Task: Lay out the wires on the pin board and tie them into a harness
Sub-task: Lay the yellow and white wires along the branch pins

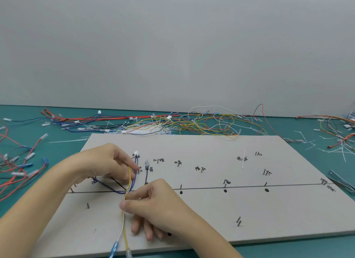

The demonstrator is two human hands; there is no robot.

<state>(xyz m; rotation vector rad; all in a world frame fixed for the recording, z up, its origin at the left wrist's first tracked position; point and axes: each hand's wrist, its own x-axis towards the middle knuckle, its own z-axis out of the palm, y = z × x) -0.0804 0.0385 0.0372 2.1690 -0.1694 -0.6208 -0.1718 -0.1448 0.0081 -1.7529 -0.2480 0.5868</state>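
Two thin wires, one yellow wire (125, 230) and one white wire (120, 231), run off the lower edge of the frame. At left centre, the left hand (104, 161) pinches the yellow wire beside the purple wires (134, 179) near a white connector (136, 153). Lower centre, the right hand (153, 204) pinches both thin wires between thumb and forefinger. All this lies on the pale grey pin board (249, 205). Loose coloured wires (192, 123) lie behind it on the teal table (307, 246).
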